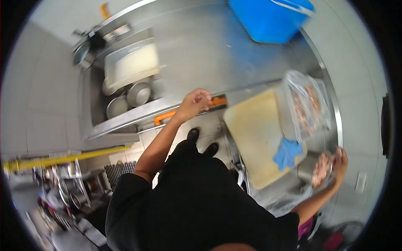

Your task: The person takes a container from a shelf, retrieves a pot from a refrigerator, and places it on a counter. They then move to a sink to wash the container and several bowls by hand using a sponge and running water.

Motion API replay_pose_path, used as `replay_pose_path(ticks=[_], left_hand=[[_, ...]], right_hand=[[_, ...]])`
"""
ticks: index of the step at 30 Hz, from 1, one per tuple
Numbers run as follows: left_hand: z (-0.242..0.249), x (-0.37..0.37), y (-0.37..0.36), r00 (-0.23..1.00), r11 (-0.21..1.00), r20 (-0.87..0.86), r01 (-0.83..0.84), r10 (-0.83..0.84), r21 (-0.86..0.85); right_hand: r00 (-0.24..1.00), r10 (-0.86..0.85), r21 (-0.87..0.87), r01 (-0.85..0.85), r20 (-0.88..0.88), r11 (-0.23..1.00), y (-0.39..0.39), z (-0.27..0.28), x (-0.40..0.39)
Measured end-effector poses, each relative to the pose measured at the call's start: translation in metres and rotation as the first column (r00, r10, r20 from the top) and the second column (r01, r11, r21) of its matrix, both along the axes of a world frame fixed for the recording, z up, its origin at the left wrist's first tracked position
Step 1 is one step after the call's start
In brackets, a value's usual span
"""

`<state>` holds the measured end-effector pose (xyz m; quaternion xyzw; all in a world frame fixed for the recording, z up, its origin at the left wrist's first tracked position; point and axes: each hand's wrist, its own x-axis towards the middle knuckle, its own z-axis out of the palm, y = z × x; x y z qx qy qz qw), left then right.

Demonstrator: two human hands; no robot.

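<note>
My left hand (197, 104) is over the sink counter's front edge, its fingers curled together; anything between them is too blurred to make out. At the far right, my right hand (340, 162) has its fingers at the rim of a metal container (307, 169) holding pieces of raw meat (321, 170). A crumpled blue cloth (287, 154) lies on the lower end of a yellowish cutting board (255, 125). Beyond the board, a clear plastic bin (292, 121) lined with a bag holds more meat.
A blue tub (268, 19) stands on the metal counter (188, 46) at the top. On the left, a sink holds a pale tray (136, 62) and metal pots (138, 94). Orange handles show under the counter edge. Clear plastic (289, 204) lies near my right forearm.
</note>
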<state>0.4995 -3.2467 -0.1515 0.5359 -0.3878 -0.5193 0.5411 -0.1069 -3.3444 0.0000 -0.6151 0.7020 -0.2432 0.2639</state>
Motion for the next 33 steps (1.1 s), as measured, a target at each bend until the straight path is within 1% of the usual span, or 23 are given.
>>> replay_pose_path(ticks=[2,4,5,7,8,10,13,15,16,17,18,20,21,22,23,25,27,28,29,30,31,32,33], left_hand=[[0.001,0.024,0.016,0.993,1.0,0.116,-0.007,0.005,0.021],[0.006,0.058,0.051,0.991,0.992,0.033,-0.126,0.126,-0.021],[0.007,0.075,0.065,0.979,0.98,0.053,-0.197,0.197,-0.003],[0.004,0.117,0.088,0.941,0.942,0.099,-0.331,0.324,0.062],[0.001,0.14,0.097,0.919,0.916,0.128,-0.386,0.373,0.106],[-0.003,0.188,0.106,0.858,0.855,0.097,-0.512,0.504,0.087],[0.003,0.267,0.092,0.784,0.786,0.076,-0.619,0.616,0.009],[-0.003,0.329,0.066,0.773,0.774,0.053,-0.633,0.632,0.005],[-0.006,0.358,0.05,0.77,0.771,0.028,-0.637,0.637,0.002],[-0.011,0.39,0.032,0.776,0.776,0.021,-0.631,0.631,0.001],[-0.02,0.419,0.011,0.782,0.784,-0.07,-0.621,0.62,0.002],[-0.036,0.465,-0.028,0.78,0.795,-0.18,-0.607,0.6,0.018],[-0.045,0.49,-0.047,0.786,0.806,-0.202,-0.591,0.584,0.03],[-0.083,0.533,-0.071,0.835,0.871,-0.281,-0.491,0.473,0.008],[-0.078,0.542,-0.09,0.735,0.815,-0.366,-0.562,0.571,0.144],[-0.08,0.572,-0.115,0.692,0.795,-0.411,-0.583,0.594,0.168],[-0.078,0.599,-0.136,0.556,0.76,-0.561,-0.61,0.613,0.226],[-0.095,0.628,-0.142,0.576,0.774,-0.555,-0.592,0.601,0.224],[-0.095,0.647,-0.141,0.37,0.841,-0.799,-0.459,0.475,0.287],[-0.094,0.66,-0.135,0.504,0.867,-0.782,-0.49,0.367,0.092],[-0.088,0.671,-0.13,0.468,0.858,-0.828,-0.513,0.309,0.03],[-0.055,0.656,-0.114,0.365,0.883,-0.906,-0.469,0.214,0.019],[-0.058,0.659,-0.106,0.421,0.942,-0.889,-0.335,0.181,0.033]], right_hand=[[0.992,-0.113,-0.053,0.116,0.058,0.992,-0.004,0.014,0.022],[0.911,0.07,-0.337,-0.221,-0.407,0.915,-0.023,-0.024,-0.025],[0.904,0.096,-0.342,-0.253,-0.417,0.905,-0.032,-0.018,-0.017],[0.904,-0.057,-0.185,-0.025,-0.423,0.982,-0.047,-0.003,0.013],[0.904,-0.044,-0.189,-0.042,-0.425,0.981,-0.048,0.008,0.053],[0.996,0.067,-0.338,-0.081,-0.053,0.938,-0.038,0.034,0.174],[0.878,0.453,-0.338,-0.383,0.156,0.859,-0.048,0.03,0.287],[0.883,0.44,-0.325,-0.373,0.165,0.869,-0.03,0.02,0.405],[0.812,0.515,-0.31,-0.433,0.274,0.847,-0.021,0.01,0.461],[0.739,0.577,-0.239,-0.525,0.348,0.817,-0.024,-0.009,0.503],[0.756,0.543,-0.079,-0.556,0.364,0.827,-0.021,-0.03,0.547],[0.677,0.637,0.07,-0.704,0.369,0.707,-0.004,-0.049,0.644],[0.619,0.613,0.127,-0.747,0.491,0.652,0.004,-0.07,0.683],[0.483,0.587,0.103,-0.821,0.649,0.562,0.009,-0.087,0.719],[0.467,0.62,0.113,-0.846,0.631,0.521,0.014,-0.1,0.749],[0.403,0.624,0.035,-0.856,0.67,0.515,0.024,-0.127,0.801],[0.414,0.536,0.085,-0.842,0.736,0.533,0.031,-0.135,0.837],[0.405,0.513,0.09,-0.842,0.756,0.532,0.033,-0.139,0.854],[0.394,0.485,0.086,-0.837,0.781,0.541,0.032,-0.144,0.869],[0.376,0.46,0.08,-0.836,0.805,0.543,0.029,-0.15,0.883],[0.384,0.459,0.072,-0.823,0.801,0.563,0.023,-0.154,0.898],[0.35,0.46,0.034,-0.823,0.816,0.567,0.017,-0.158,0.916],[0.314,0.453,0.005,-0.826,0.834,0.564,0.017,-0.164,0.933]])
